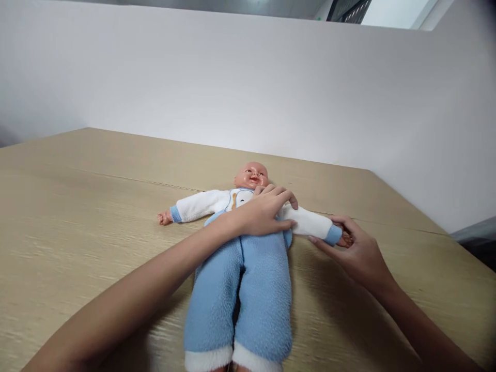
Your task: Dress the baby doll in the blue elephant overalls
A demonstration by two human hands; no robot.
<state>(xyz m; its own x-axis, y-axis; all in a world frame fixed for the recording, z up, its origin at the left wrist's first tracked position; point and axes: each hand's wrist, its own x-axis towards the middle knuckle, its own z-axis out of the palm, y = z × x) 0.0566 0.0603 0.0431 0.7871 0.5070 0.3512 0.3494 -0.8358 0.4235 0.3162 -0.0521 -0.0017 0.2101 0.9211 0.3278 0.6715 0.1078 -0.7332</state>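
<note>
A baby doll (253, 175) lies on its back on the wooden table, head away from me, arms spread to both sides. It wears blue fleece trousers (263, 289) and a white top with blue cuffs. Across the doll's chest reaches my left hand (267, 211), its fingers and thumb curled around the upper part of the white sleeve (310, 222) on the right side. Near the blue cuff (333, 235) of that same sleeve, my right hand (360, 253) grips the doll's forearm between thumb and fingers. The doll's shoulder is partly hidden under my left hand.
The wooden table (96, 206) spreads widely around the doll, with a thin seam running across it. Behind its far edge stands a white partition (232, 88). At the right, beyond the table edge, something dark shows.
</note>
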